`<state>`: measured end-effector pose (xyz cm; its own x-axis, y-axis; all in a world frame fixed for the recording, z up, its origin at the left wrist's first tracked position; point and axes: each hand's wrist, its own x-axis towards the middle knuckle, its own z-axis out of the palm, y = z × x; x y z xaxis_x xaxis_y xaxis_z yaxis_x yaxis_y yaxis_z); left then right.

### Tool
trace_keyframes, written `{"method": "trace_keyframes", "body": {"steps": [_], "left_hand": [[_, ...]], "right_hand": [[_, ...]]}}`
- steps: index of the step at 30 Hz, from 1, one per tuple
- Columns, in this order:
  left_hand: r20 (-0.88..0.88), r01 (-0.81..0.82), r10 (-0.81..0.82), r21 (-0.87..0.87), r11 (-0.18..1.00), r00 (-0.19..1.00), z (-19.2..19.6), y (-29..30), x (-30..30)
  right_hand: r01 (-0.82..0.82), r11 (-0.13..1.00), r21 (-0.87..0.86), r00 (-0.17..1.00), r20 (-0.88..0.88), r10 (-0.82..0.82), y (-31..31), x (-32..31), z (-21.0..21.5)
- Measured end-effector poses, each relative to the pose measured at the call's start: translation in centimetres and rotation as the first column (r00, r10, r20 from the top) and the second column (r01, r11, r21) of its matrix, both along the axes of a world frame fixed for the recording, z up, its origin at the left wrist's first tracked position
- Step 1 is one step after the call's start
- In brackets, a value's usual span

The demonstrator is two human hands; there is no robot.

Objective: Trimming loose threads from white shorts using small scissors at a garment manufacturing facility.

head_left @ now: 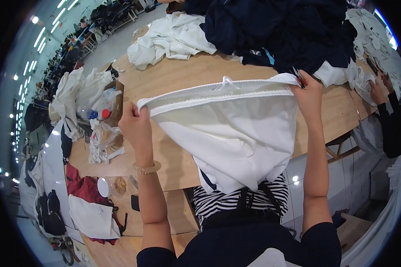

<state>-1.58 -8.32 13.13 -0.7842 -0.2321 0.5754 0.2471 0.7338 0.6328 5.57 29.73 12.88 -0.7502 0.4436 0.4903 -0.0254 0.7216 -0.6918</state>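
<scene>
Garment (236, 138), white, hanging between hands (136, 127) (309, 95), both gripping stretched waistband (223, 97).

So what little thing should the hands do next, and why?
Perhaps slide the left fingers along the white garment to its cord loop: the loop sticks up mid-edge, and the right fingers also hold a pointed tool.

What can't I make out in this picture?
In the head view:
Lower part of the metal tool: covered by the right hand.
Gripped corner of the white garment: covered by the left hand.
Garment's far outer side: hidden by its near layers.
Co-worker's body beyond the black sleeve: cut off by the dark rim.
Distant dark pile: too small, blurred.
</scene>
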Motion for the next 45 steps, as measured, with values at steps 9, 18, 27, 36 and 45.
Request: {"method": "trace_keyframes", "body": {"steps": [9,18,27,36,45], "left_hand": [[0.55,0.203,-0.13,-0.074,0.976,0.825,-12.9,-0.1,8.5],[0.476,0.132,-0.563,0.673,0.728,0.676,-10.9,1.2,10.7],[0.008,-0.42,-0.845,0.87,-0.258,0.535,-13.3,8.9,8.2],[-0.138,-0.29,-0.806,0.887,-0.359,0.576,-13.4,10.4,7.5],[-0.103,-0.225,-0.822,0.936,-0.27,0.56,-10.8,10.3,8.5]], "right_hand": [[-0.182,0.983,-0.02,0.9,0.399,0.175,-3.5,5.6,-11.0],[-0.231,0.599,-0.767,0.905,0.058,0.422,-6.1,3.9,-6.4],[-0.412,0.385,-0.826,0.576,0.091,0.812,-13.5,0.5,-7.6],[-0.44,0.012,-0.898,0.164,-0.067,0.984,-2.8,13.9,-7.4],[-0.021,0.811,-0.585,0.95,0.24,0.198,2.4,12.3,-6.9]]}}
